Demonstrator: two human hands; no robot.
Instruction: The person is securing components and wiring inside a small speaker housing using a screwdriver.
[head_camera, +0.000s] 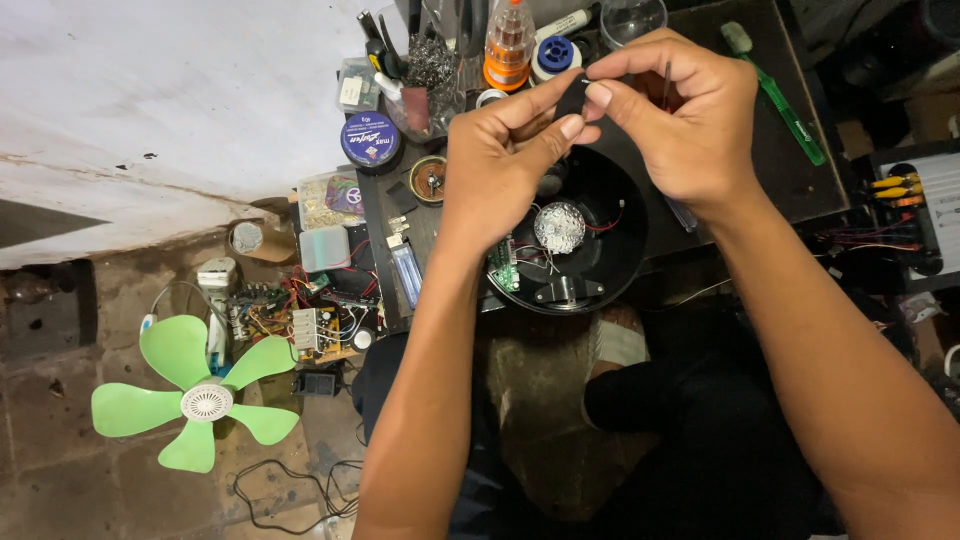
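Both my hands meet above a dark workbench (800, 170). My left hand (500, 160) and my right hand (685, 110) pinch the same small black part (573, 95) between thumbs and fingertips. Just beneath them lies a round black open housing (620, 250) with a silvery disc (558, 227) in its middle, a small green circuit board (503, 270) at its left rim and thin red wires. A thin dark rod-like tool (667, 85) shows behind my right fingers; who holds it I cannot tell.
A green fan blade (195, 400) lies on the stone floor at left beside circuit boards with tangled wires (310, 320). Tins, a solder spool (553, 52), an orange-capped bottle (508, 40) and tools crowd the bench's back. A green toothbrush (785, 100) lies at right.
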